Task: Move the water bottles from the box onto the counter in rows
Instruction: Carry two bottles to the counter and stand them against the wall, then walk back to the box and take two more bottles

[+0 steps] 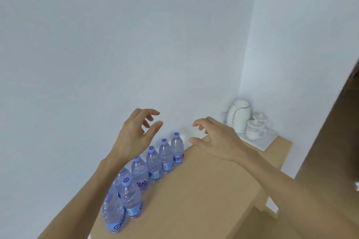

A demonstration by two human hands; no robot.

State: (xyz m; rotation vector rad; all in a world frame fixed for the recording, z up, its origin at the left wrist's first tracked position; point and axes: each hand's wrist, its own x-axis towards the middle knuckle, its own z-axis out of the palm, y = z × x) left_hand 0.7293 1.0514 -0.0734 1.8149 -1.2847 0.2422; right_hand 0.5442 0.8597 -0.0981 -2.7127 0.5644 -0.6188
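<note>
Hovering above the light-brown wooden counter (204, 190), our left hand (134, 136) and right hand (217, 137) both hang with fingers loosely spread and hold nothing. We count at least 7 clear plastic water bottles with lilac caps (153, 163) standing upright in a line along the white wall, 1 (130, 198) starting a 2nd row in front. The box is out of view, so we judge the next bottle should go just beside that front one, label upright, touching its neighbour.
</note>
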